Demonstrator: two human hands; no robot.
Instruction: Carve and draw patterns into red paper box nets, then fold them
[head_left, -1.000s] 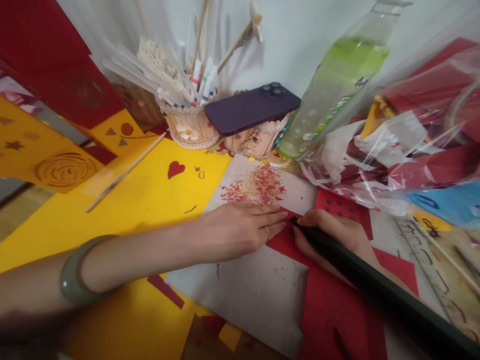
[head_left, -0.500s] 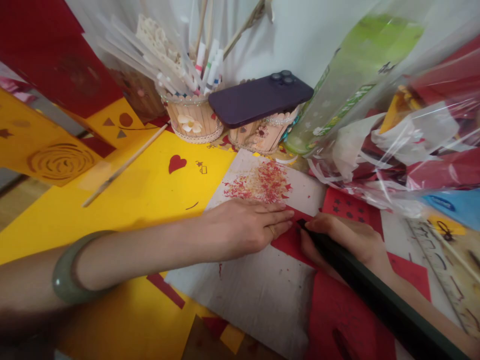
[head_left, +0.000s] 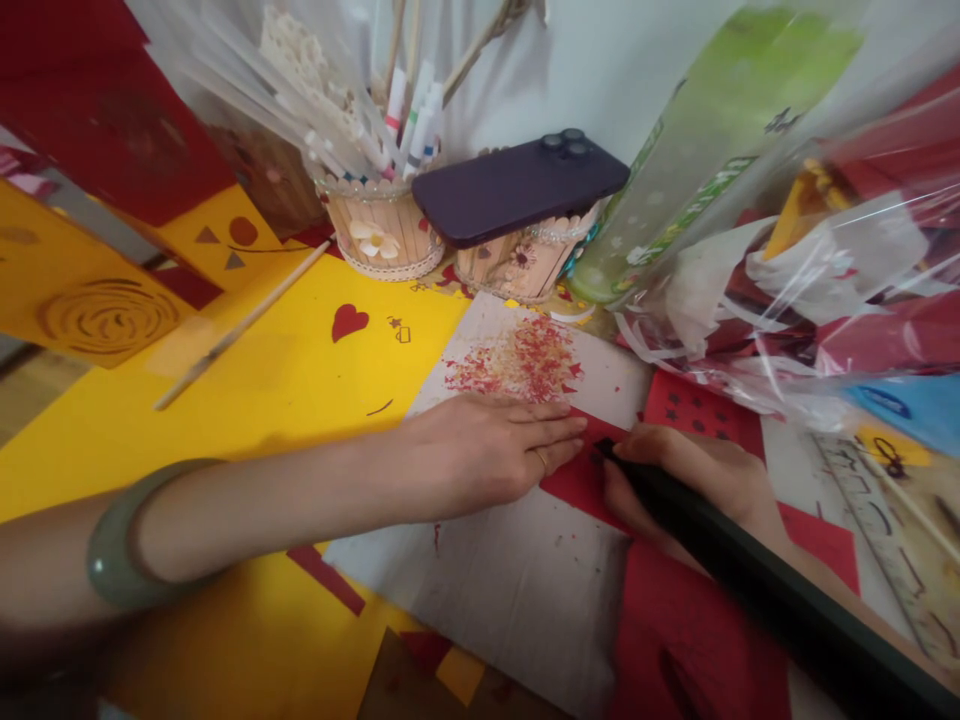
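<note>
Probably the red paper (head_left: 576,483) is light, easily creased; I'd press its edge. Right hand (head_left: 709,475) grips black tool (head_left: 724,555); left hand (head_left: 480,450) lies flat, unclenched.

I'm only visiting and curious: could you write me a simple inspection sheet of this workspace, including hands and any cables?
Surface: grey board beside a yellow sheet, partly overlapping it.
Job's things: red paper on the board; long black tool, tip at the paper.
Clutter: red and yellow crumbs, red heart, thin stick.
Hands: left hand flat, fingers on the red paper; right hand gripping the black tool.
Cables: nothing seen.
Surroundings: phone on a decorated cup, marker cup, greenish bottle, clear plastic bag, pale wall.
</note>
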